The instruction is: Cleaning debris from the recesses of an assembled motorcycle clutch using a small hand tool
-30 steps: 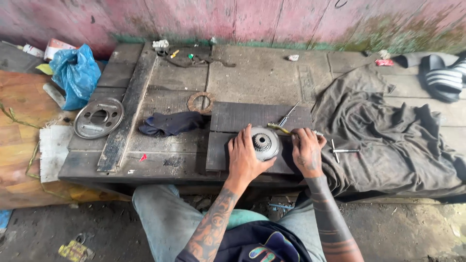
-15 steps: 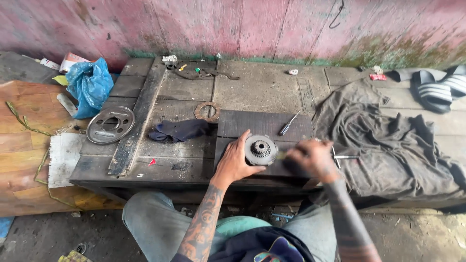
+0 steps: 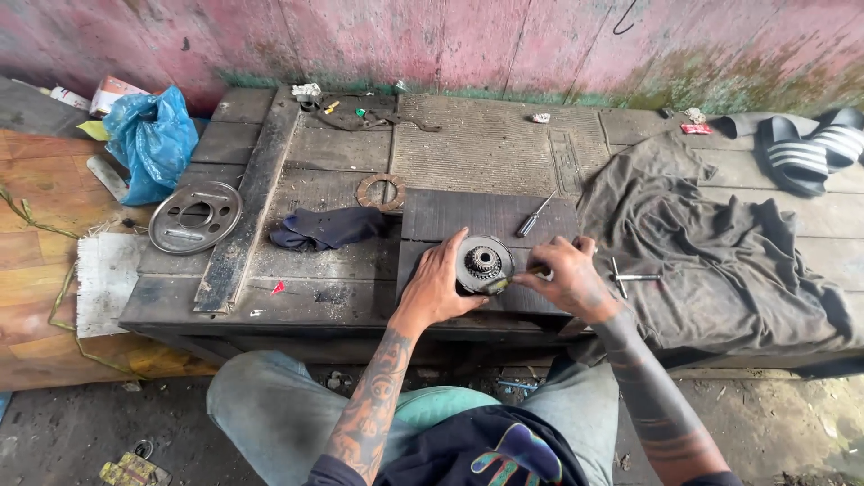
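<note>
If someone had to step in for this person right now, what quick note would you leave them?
Left hand: steadies the round metal gear assembly on the dark board.
Right hand: grips a yellow-handled tool, its tip against the assembly's edge.
Nearby: a screwdriver on the board, a T-shaped wrench on the grey cloth, a friction ring, a dark rag, a round metal plate at the far left.
Done: assembly set on the board, tool applied.
Left: the assembly looks unopened; whatever the tool is working loose remains.
</note>
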